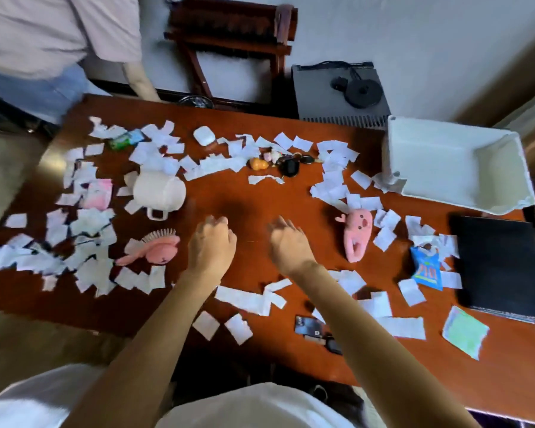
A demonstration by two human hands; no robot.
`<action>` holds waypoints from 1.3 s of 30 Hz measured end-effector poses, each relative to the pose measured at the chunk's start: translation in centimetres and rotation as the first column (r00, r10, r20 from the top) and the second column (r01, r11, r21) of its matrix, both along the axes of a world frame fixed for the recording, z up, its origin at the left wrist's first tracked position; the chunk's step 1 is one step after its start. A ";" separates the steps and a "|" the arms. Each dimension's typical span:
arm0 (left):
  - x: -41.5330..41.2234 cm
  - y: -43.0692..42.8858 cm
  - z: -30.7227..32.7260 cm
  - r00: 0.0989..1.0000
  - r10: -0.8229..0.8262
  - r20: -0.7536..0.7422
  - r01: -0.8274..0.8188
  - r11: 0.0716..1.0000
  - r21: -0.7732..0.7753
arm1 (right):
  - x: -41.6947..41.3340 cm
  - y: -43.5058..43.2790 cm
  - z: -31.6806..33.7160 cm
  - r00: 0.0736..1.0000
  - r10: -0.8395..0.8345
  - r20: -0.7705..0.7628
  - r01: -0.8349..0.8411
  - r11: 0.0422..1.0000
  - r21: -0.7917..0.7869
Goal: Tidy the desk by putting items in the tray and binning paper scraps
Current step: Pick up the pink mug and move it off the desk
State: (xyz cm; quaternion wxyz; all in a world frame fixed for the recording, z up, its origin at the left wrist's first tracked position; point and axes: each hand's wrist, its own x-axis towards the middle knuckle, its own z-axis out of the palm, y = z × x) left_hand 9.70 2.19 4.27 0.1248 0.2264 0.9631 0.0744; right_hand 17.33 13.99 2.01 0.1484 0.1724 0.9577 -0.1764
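Desk (254, 199) stock, 1 view.
- Left hand (212, 242), right hand (288, 242): hover over desk centre, fingers loosely curled, apparently holding nothing; fingertips blurred.
- Paper scraps (241, 299): strewn across desk. Near weightless, limp, flat. Best swept into heap, then pinched.
- Plush (357, 233): beside right hand. Soft, light; grab body.
- Mug (159, 189): on side, left of centre. Rigid, probably breakable; take by handle.
- Tray (439, 168): far right corner.

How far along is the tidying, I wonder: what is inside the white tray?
Nothing shows inside the white tray: only its bare floor and walls. Outside, paper scraps lie against its near corner. A thin strip of floor behind the left wall may be hidden.
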 end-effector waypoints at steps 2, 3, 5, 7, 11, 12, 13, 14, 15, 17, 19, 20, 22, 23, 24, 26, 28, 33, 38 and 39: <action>-3.8 -2.8 -0.4 1.000 -0.001 0.001 0.001 1.000 0.010 | -4.1 -3.3 -0.1 1.000 -0.022 0.002 0.022 0.999 -0.032; -5.8 -4.1 -0.6 1.000 0.003 0.000 -0.003 1.000 0.018 | -6.1 -5.0 -0.2 0.999 -0.040 -0.002 0.040 0.998 -0.046; -9.4 -6.6 -0.9 1.000 0.026 0.000 -0.026 0.999 0.040 | -10.0 -7.8 -0.4 0.996 -0.084 -0.015 0.083 0.993 -0.081; -12.5 -8.3 -1.3 0.997 0.076 0.004 -0.076 0.995 0.068 | -13.1 -9.7 -0.7 0.992 -0.113 -0.048 0.107 0.988 -0.115; -17.5 -9.8 -2.5 0.969 0.198 0.146 -0.221 0.960 0.171 | -17.5 -11.5 -1.2 0.978 -0.192 -0.086 0.176 0.971 -0.164; -18.2 -9.7 -2.9 0.954 0.208 0.215 -0.252 0.946 0.203 | -18.0 -11.6 -1.3 0.975 -0.213 -0.069 0.198 0.964 -0.179; -18.8 -9.6 -3.1 0.935 0.205 0.290 -0.278 0.931 0.239 | -18.5 -11.6 -1.5 0.972 -0.227 -0.053 0.213 0.958 -0.191; -19.3 -9.4 -3.3 0.915 0.188 0.358 -0.294 0.917 0.269 | -18.8 -11.6 -1.7 0.971 -0.236 -0.043 0.223 0.954 -0.202; -19.7 -9.3 -3.4 0.898 0.166 0.408 -0.303 0.905 0.299 | -19.0 -11.6 -1.9 0.968 -0.248 -0.044 0.234 0.949 -0.213; -19.9 -8.9 -3.4 0.881 0.119 0.459 -0.306 0.882 0.359 | -19.2 -11.4 -2.2 0.951 -0.303 -0.070 0.276 0.927 -0.254; -19.8 -8.6 -3.4 0.899 0.035 0.436 -0.233 0.882 0.410 | -19.0 -11.2 -2.2 0.917 -0.388 -0.094 0.345 0.888 -0.305; -19.5 -8.4 -3.6 0.917 -0.021 0.398 -0.167 0.887 0.430 | -18.7 -11.1 -2.3 0.897 -0.430 -0.101 0.377 0.865 -0.332; -18.5 -8.2 -3.9 0.948 -0.117 0.297 -0.029 0.895 0.445 | -17.7 -10.8 -2.6 0.872 -0.476 -0.113 0.405 0.832 -0.379; -17.9 -8.1 -4.0 0.958 -0.155 0.243 0.038 0.903 0.427 | -17.1 -10.6 -2.8 0.869 -0.480 -0.117 0.404 0.827 -0.392; -17.4 -8.0 -4.1 0.963 -0.194 0.186 0.104 0.908 0.406 | -16.5 -10.5 -3.0 0.869 -0.481 -0.117 0.403 0.824 -0.399; -16.6 -7.8 -4.6 0.954 -0.292 0.073 0.249 0.902 0.353 | -15.6 -10.3 -3.3 0.855 -0.503 -0.122 0.421 0.813 -0.403; -15.9 -7.8 -5.0 0.910 -0.415 0.000 0.402 0.882 0.244 | -15.1 -10.2 -3.6 0.829 -0.546 -0.120 0.461 0.790 -0.404; -14.6 -8.6 -5.3 0.841 -0.540 0.017 0.528 0.828 0.187 | -14.1 -9.9 -4.5 0.809 -0.584 -0.058 0.503 0.741 -0.444; -15.5 -10.0 -5.4 0.865 -0.474 -0.166 0.501 0.783 0.370 | -14.1 -9.6 -4.9 0.821 -0.567 -0.065 0.483 0.751 -0.451; -15.7 -10.0 -4.9 0.909 -0.392 -0.143 0.416 0.820 0.392 | -14.1 -9.5 -4.8 0.828 -0.557 -0.065 0.471 0.754 -0.459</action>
